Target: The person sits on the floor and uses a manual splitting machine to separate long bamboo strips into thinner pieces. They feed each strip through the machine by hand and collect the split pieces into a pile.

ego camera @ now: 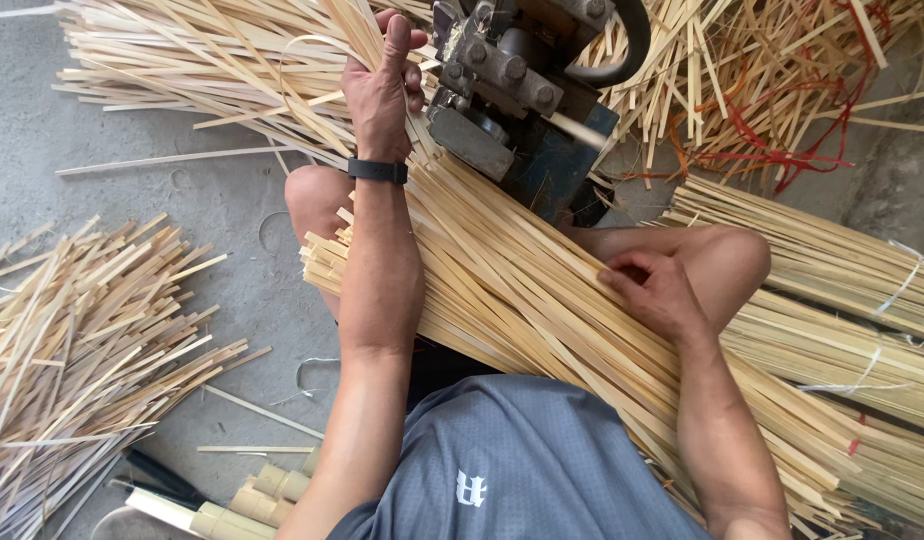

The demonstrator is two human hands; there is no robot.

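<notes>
A long bundle of pale split bamboo strips (542,300) lies across the person's lap, a dark metal splitting machine (522,90) at twelve o'clock, loose short bamboo offcuts (82,340) on the grey concrete floor (232,200) at nine o'clock.

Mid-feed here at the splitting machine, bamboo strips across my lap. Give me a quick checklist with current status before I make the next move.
1. Left hand has a grip on strips at the machine mouth: ok, fingers closed around a few strips beside the metal head.
2. Left fingers apart from the moving parts: cannot tell, they are very close to the rollers.
3. Right hand ready on the lap bundle: ok, fingertips rest on its top strips.
4. Strip coming out the far side: ok, one strip end pokes out.
5. Bundle stable on the knees: ok, it lies across both.
6. Tied bundles at right out of the way: ok.
</notes>
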